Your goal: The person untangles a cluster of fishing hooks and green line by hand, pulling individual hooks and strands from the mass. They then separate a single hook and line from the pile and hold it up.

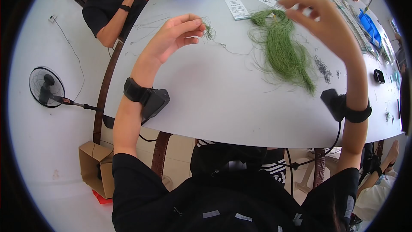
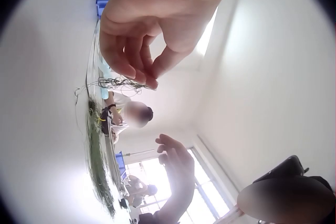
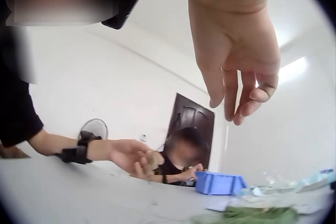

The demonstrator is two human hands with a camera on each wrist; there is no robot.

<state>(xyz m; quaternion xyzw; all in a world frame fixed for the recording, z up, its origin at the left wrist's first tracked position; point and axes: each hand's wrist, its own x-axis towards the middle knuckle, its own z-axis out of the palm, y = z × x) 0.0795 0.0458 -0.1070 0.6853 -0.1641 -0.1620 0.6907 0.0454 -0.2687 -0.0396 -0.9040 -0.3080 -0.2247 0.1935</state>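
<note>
Over the grey table (image 1: 214,103) by a fan (image 1: 46,88), left hand (image 1: 176,34) grip pinches green threads (image 1: 209,31); right hand (image 1: 326,23) hangs slack.

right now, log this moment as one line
left hand: pinches green tuft | right hand: fingers loose, raised above green bundle | green bundle: lies on table

Even daylight fills the head view, and the grey table (image 1: 214,103) is bright with only faint shadows on it. Fisheye bending curves its edges, and black corners ring every picture. In the left wrist view a window (image 2: 149,174) blows out to white glare and washes the scene pale. The right wrist view is hazy, with the table's near edge out of focus.
</note>
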